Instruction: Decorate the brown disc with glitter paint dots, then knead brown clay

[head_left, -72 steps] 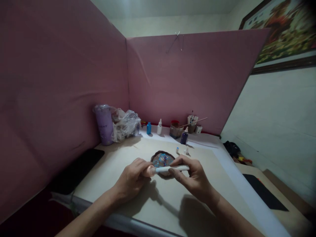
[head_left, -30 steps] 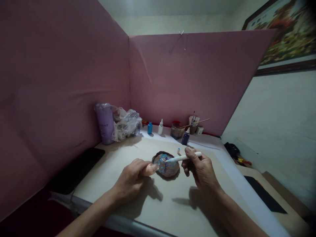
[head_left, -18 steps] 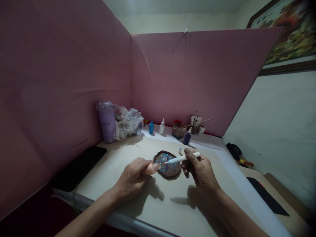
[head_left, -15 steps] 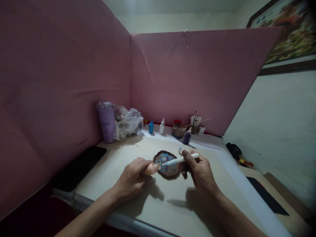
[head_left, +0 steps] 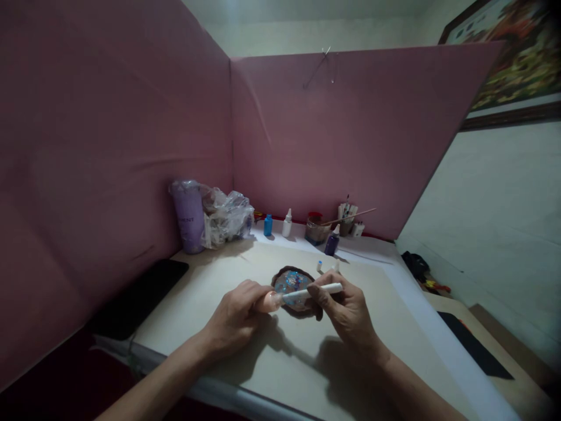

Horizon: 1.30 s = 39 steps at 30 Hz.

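Currently, status by item:
your right hand (head_left: 346, 310): fingers closed around the white pen (head_left: 312, 292), holding it nearly level, tip pointing left over the near edge of the dish.
white pen: tip sits just at your left thumb, above the dish's near-left rim; can't tell if it touches the surface.
your left hand (head_left: 239, 313): curled, thumb and fingers pinched at the dish's left edge; thumbnail is next to the pen tip.
dish (head_left: 293, 282): small, round, brown rim, blue and speckled inside; lies flat on the beige mat (head_left: 272, 362), mid-table, between your two hands.
small caps (head_left: 319, 266): on the mat just behind the dish, right side.
back row: purple cup (head_left: 187, 217), crumpled plastic bag (head_left: 225, 216), blue bottle (head_left: 267, 225), white dropper bottle (head_left: 287, 223), jar (head_left: 316, 229), dark purple bottle (head_left: 332, 242), all along the pink partition (head_left: 333, 134).
left of mat: black phone (head_left: 140, 295), flat, well apart from your hands.
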Tool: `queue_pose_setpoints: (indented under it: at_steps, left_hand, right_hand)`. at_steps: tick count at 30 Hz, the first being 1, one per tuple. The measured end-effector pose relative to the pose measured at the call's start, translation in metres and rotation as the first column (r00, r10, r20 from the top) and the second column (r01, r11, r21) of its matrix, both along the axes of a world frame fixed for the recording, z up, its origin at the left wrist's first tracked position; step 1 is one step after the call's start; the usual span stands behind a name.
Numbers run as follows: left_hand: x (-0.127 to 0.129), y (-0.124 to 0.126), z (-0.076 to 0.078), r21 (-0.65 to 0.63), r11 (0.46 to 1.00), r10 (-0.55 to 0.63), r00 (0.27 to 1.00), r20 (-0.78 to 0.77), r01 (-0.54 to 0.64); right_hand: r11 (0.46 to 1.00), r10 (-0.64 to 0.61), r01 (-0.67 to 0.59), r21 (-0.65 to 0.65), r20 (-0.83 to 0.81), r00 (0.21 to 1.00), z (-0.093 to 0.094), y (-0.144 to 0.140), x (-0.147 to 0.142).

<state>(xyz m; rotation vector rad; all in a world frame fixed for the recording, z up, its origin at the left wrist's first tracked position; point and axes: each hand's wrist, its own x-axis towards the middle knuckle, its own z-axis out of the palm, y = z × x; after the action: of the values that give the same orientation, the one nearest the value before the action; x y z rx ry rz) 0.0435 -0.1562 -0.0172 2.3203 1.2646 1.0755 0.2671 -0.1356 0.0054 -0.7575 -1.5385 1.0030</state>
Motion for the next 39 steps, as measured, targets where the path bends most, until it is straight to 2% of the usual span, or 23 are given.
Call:
queue_pose_setpoints:
  at_steps: [5, 15, 20, 26, 29, 35, 39]
  left_hand:
    - [-0.0001, -0.0006, 0.0019, -0.008, 1.0, -0.016, 1.0, -0.019, 0.016]
    - [-0.0012, -0.0009, 0.0012, -0.016, 0.998, -0.061, 0.997, -0.047, 0.06]
    - [-0.0028, 0.0004, -0.0023, -0.022, 0.995, -0.101, 0.994, -0.04, 0.1]
    - [-0.0021, -0.0005, -0.0006, -0.047, 0.995, -0.089, 0.995, -0.033, 0.088]
    - [-0.0023, -0.0003, -0.0009, -0.046, 0.995, -0.088, 0.996, -0.028, 0.086]
    - [-0.0022, -0.0005, -0.0012, -0.06, 0.998, -0.021, 0.999, -0.025, 0.02]
    - [-0.0011, -0.0013, 0.0012, -0.055, 0.998, 0.0, 1.0, -0.013, 0.0]
  right_hand:
    - [0.997, 0.065, -0.068, 0.033, 0.1, 0.993, -0.002, -0.0027, -0.0008]
    - [0.983, 0.033, -0.077, 0.168, 0.252, 0.967, -0.0038, -0.0016, 0.0035]
    - [0.984, 0.065, -0.11, 0.14, 0.293, 0.954, -0.0011, -0.0034, 0.0026]
    - [0.989, 0.147, -0.148, -0.004, 0.162, 0.976, -0.0045, -0.0016, -0.0006]
    - [0.988, 0.151, -0.15, -0.023, 0.108, 0.983, -0.0066, -0.0017, -0.0016]
    - [0.999, 0.012, -0.014, 0.031, 0.068, 0.998, -0.002, -0.0048, -0.0012]
    - [0.999, -0.054, 0.054, -0.009, -0.03, 0.998, -0.0002, -0.0022, 0.0031]
